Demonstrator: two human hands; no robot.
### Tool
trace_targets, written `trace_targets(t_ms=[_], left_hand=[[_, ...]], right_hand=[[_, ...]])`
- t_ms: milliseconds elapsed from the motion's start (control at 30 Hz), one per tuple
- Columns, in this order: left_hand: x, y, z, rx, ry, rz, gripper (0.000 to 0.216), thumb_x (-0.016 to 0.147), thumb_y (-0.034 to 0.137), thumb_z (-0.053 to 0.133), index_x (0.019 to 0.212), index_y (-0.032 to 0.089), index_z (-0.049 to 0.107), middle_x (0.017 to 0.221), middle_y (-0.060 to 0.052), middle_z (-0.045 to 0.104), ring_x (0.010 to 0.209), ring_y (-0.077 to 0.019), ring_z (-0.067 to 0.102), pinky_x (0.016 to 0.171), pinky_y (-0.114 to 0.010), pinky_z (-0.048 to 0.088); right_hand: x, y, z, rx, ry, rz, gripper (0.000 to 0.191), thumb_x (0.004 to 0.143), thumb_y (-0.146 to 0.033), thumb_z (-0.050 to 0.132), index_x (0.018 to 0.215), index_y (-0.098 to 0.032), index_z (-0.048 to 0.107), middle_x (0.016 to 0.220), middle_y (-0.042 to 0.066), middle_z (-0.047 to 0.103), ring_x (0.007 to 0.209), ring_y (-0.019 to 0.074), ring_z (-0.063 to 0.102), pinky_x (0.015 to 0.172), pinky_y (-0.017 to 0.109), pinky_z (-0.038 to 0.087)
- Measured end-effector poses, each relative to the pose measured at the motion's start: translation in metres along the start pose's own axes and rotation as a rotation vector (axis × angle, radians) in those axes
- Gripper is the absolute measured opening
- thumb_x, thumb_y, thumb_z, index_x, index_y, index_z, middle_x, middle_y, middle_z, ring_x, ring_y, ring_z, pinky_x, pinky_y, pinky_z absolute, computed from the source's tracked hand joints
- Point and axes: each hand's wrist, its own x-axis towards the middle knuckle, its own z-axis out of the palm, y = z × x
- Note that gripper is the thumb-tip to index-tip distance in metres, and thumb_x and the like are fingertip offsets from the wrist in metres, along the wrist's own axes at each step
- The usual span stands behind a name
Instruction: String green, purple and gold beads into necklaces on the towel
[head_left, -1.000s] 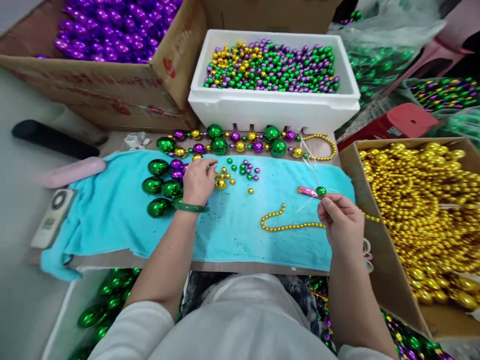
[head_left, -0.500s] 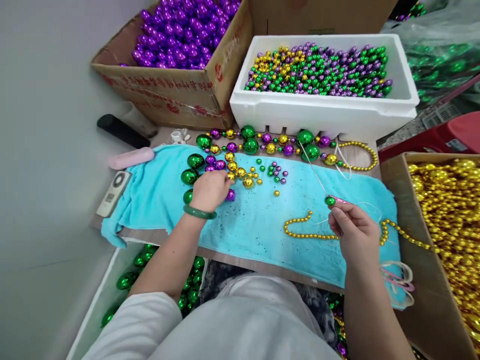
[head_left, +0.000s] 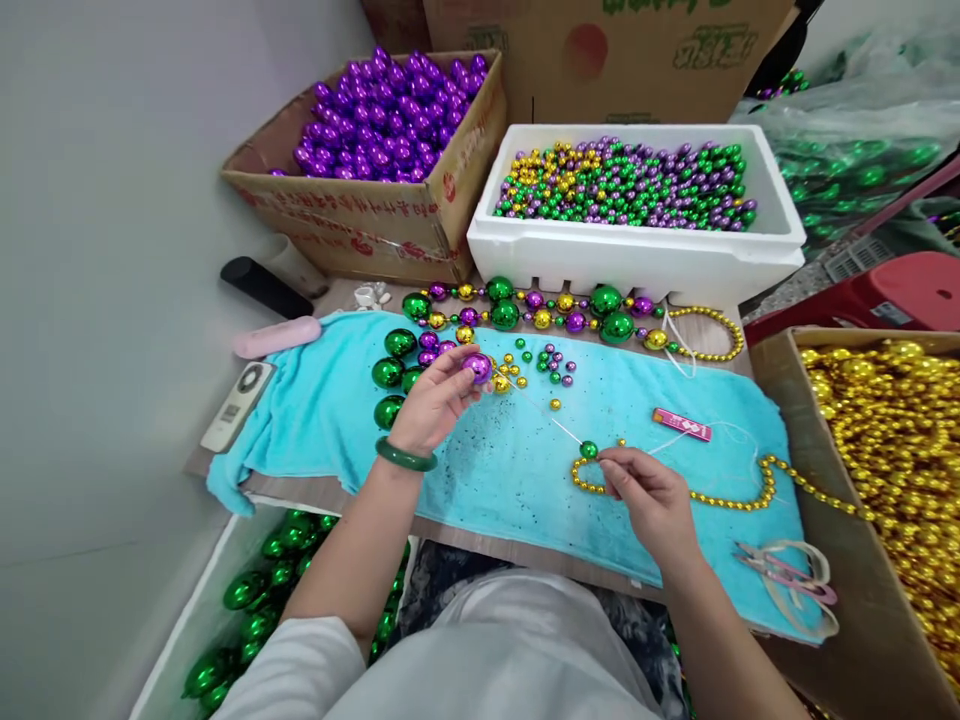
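My left hand (head_left: pixel 433 405), with a green bangle on the wrist, pinches a purple bead (head_left: pixel 477 366) above the turquoise towel (head_left: pixel 315 420). My right hand (head_left: pixel 651 497) pinches a thin needle or thread whose tip reaches toward the purple bead, with a small green bead (head_left: pixel 589 450) strung on it close to the fingers. A gold bead strand (head_left: pixel 720 497) lies on the towel beside my right hand. Loose green, purple and gold beads (head_left: pixel 544 362) lie just behind my left hand.
A finished bead string (head_left: pixel 540 308) lies along the towel's far edge. Behind stand a white foam box (head_left: pixel 637 262) of mixed beads and a cardboard box (head_left: pixel 352 215) of purple beads. Gold strands fill a box (head_left: pixel 892 430) at right. A pink tag (head_left: pixel 681 424), scissors (head_left: pixel 791 575) and a remote (head_left: pixel 236 392) lie nearby.
My left hand picked a purple bead off the towel and lifted it. My right hand moved left and nearer me, bringing the thread with the green bead toward it. The pink tag now lies on the towel.
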Motion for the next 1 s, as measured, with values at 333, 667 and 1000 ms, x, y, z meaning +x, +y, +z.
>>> trace_targets(t_ms=[333,667,1000], left_hand=[[-0.001,-0.008,0.016,-0.296,-0.014,0.005,0.036,0.074,0.035,0.078,0.104,0.020,0.065,0.092,-0.002,0.069,0.077,-0.0138,0.069,0.069,-0.024,0.053],[-0.001,-0.011,0.021,-0.277,0.036,0.056,0.033,0.075,0.033,0.076,0.104,0.021,0.066,0.095,-0.002,0.068,0.077,-0.0118,0.067,0.069,-0.024,0.050],[0.000,-0.013,0.022,-0.293,0.061,0.059,0.033,0.073,0.031,0.078,0.102,0.020,0.067,0.093,-0.002,0.068,0.078,-0.0121,0.066,0.069,-0.024,0.049]], right_hand=[[-0.005,-0.005,-0.003,-0.067,-0.013,-0.026,0.018,0.076,-0.034,0.066,0.075,-0.018,0.074,0.051,0.000,0.056,0.046,0.0116,0.050,0.044,0.024,0.040],[-0.009,0.001,-0.006,-0.135,0.003,-0.050,0.020,0.080,-0.036,0.065,0.077,-0.018,0.074,0.051,-0.001,0.053,0.046,0.0102,0.044,0.043,0.023,0.036],[-0.009,0.000,-0.006,-0.099,0.004,-0.057,0.017,0.080,-0.034,0.065,0.077,-0.019,0.074,0.051,-0.001,0.054,0.047,0.0100,0.046,0.044,0.022,0.038]])
